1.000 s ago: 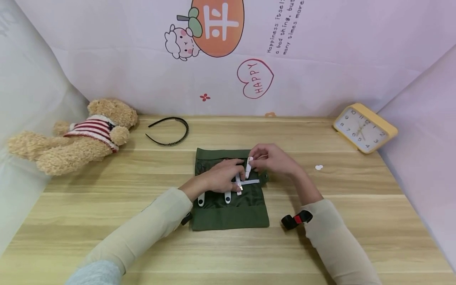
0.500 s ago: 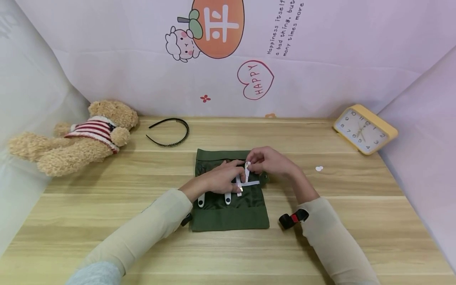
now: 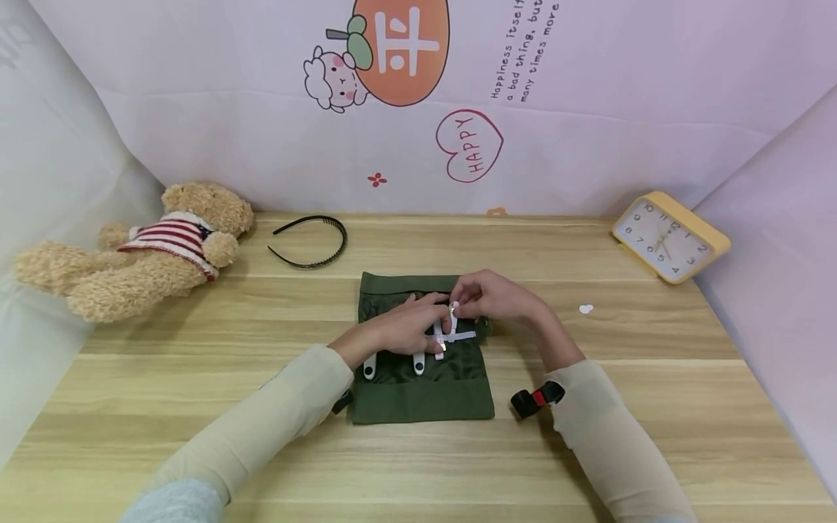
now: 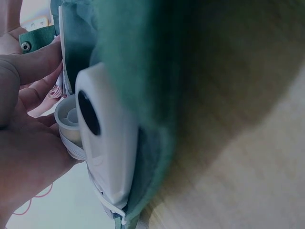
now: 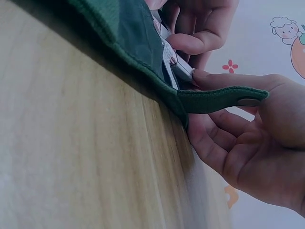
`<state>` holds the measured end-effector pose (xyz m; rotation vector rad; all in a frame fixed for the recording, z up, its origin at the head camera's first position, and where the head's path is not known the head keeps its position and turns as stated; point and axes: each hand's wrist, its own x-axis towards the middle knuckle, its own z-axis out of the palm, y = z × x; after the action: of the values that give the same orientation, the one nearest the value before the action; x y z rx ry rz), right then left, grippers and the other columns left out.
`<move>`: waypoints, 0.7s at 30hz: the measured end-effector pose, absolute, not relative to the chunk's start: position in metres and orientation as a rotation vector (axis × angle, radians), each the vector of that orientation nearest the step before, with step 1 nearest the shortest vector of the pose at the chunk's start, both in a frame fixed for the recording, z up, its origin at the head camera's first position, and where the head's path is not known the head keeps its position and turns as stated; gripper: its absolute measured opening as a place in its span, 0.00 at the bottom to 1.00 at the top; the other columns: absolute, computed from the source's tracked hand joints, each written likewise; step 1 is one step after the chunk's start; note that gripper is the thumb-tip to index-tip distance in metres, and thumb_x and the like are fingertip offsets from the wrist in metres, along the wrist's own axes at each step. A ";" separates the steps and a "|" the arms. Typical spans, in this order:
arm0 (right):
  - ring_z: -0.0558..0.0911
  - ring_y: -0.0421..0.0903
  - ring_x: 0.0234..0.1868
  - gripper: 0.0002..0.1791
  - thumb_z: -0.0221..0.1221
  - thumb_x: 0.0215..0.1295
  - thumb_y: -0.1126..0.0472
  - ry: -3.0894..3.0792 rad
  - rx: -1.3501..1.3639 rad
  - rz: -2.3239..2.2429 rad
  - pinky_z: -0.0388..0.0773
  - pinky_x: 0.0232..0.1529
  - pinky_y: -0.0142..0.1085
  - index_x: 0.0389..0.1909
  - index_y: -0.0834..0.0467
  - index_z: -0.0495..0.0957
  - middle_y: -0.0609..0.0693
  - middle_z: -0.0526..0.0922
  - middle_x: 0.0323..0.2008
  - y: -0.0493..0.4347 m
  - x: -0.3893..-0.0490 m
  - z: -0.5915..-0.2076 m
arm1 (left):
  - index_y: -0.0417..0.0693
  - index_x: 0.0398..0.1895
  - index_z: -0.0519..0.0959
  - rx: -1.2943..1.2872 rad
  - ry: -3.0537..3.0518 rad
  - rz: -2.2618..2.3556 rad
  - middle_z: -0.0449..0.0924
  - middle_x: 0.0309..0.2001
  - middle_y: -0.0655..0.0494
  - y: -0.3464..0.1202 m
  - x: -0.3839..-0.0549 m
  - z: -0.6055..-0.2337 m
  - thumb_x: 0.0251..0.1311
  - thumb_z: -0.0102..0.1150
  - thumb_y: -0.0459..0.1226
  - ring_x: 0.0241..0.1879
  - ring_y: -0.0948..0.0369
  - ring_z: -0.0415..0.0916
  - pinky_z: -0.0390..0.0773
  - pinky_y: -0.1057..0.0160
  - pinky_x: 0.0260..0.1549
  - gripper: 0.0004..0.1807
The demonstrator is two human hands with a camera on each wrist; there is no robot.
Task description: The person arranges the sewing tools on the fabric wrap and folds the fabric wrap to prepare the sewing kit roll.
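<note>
Wood-grained tabletop (image 3: pixel 418 472), seen from your head. Nearest you on it lies the opened green pouch (image 3: pixel 421 401), two white handles (image 3: pixel 419 363) showing above its near flap. Your left hand (image 3: pixel 408 325) rests over the pouch; whether it grips anything cannot be told. Your right hand (image 3: pixel 493 294) pinches a slim white tool (image 3: pixel 454 314), its lower end at the white elastic strap (image 3: pixel 466 335). Beyond: teddy bear (image 3: pixel 166 243) left, black headband (image 3: pixel 343 240), yellow clock (image 3: pixel 667 240) right, printed backdrop (image 3: pixel 562 160).
</note>
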<state>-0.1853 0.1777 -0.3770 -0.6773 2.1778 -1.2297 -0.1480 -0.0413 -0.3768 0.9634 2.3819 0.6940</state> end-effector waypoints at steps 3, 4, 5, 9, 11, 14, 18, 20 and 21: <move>0.82 0.53 0.36 0.04 0.62 0.68 0.71 2.176 -0.692 -1.211 0.79 0.35 0.40 0.42 0.66 0.81 0.57 0.86 0.35 0.177 -0.185 -0.377 | 0.50 0.45 0.78 0.962 2.376 0.708 0.62 0.72 0.47 -0.042 -0.147 -0.376 0.65 0.69 0.37 0.74 0.53 0.57 0.39 0.37 0.73 0.10; 0.82 0.52 0.36 0.04 0.62 0.67 0.71 2.175 -0.699 -1.202 0.79 0.36 0.40 0.41 0.66 0.81 0.57 0.86 0.35 0.177 -0.185 -0.377 | 0.49 0.45 0.77 0.961 2.372 0.714 0.61 0.72 0.47 -0.042 -0.147 -0.375 0.65 0.69 0.37 0.74 0.53 0.56 0.39 0.37 0.73 0.10; 0.82 0.52 0.36 0.04 0.62 0.67 0.71 2.173 -0.708 -1.193 0.79 0.38 0.40 0.41 0.66 0.82 0.57 0.86 0.35 0.177 -0.185 -0.377 | 0.49 0.45 0.77 0.960 2.371 0.718 0.61 0.73 0.47 -0.042 -0.147 -0.375 0.65 0.69 0.37 0.74 0.53 0.56 0.39 0.37 0.73 0.10; 0.83 0.49 0.37 0.04 0.63 0.66 0.71 2.171 -0.726 -1.159 0.80 0.41 0.41 0.40 0.66 0.82 0.55 0.85 0.35 0.176 -0.186 -0.376 | 0.48 0.45 0.77 0.964 2.370 0.719 0.61 0.73 0.47 -0.042 -0.147 -0.375 0.64 0.69 0.36 0.75 0.53 0.55 0.39 0.37 0.73 0.10; 0.82 0.48 0.37 0.04 0.63 0.66 0.71 2.175 -0.728 -1.149 0.80 0.42 0.41 0.41 0.66 0.82 0.54 0.85 0.35 0.175 -0.187 -0.376 | 0.48 0.44 0.77 0.966 2.370 0.718 0.61 0.73 0.47 -0.042 -0.147 -0.375 0.64 0.69 0.36 0.75 0.53 0.56 0.39 0.37 0.73 0.10; 0.82 0.48 0.37 0.05 0.63 0.66 0.71 2.180 -0.731 -1.139 0.80 0.41 0.41 0.41 0.66 0.83 0.54 0.85 0.36 0.175 -0.187 -0.377 | 0.49 0.44 0.77 0.969 2.370 0.712 0.62 0.72 0.47 -0.042 -0.147 -0.375 0.65 0.69 0.37 0.75 0.53 0.56 0.39 0.37 0.73 0.10; 0.82 0.48 0.36 0.05 0.63 0.66 0.71 2.187 -0.740 -1.123 0.80 0.40 0.41 0.41 0.65 0.83 0.54 0.84 0.35 0.174 -0.187 -0.378 | 0.50 0.44 0.77 0.977 2.372 0.702 0.63 0.71 0.48 -0.041 -0.147 -0.375 0.65 0.68 0.37 0.74 0.54 0.57 0.40 0.37 0.73 0.10; 0.81 0.48 0.36 0.05 0.63 0.65 0.71 2.194 -0.745 -1.106 0.80 0.39 0.40 0.41 0.65 0.83 0.53 0.84 0.35 0.174 -0.187 -0.377 | 0.50 0.44 0.77 0.978 2.371 0.701 0.64 0.70 0.48 -0.041 -0.147 -0.376 0.65 0.68 0.37 0.74 0.54 0.57 0.40 0.37 0.73 0.09; 0.81 0.48 0.35 0.05 0.64 0.65 0.71 2.198 -0.749 -1.098 0.80 0.39 0.40 0.41 0.65 0.84 0.53 0.84 0.34 0.174 -0.187 -0.377 | 0.50 0.44 0.77 0.979 2.370 0.700 0.64 0.70 0.48 -0.041 -0.147 -0.376 0.65 0.68 0.36 0.74 0.54 0.57 0.40 0.37 0.73 0.09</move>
<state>-0.1873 0.1740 -0.3772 -0.7492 2.1976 -1.0978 -0.1473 -0.0413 -0.3757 0.9791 2.3704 0.7002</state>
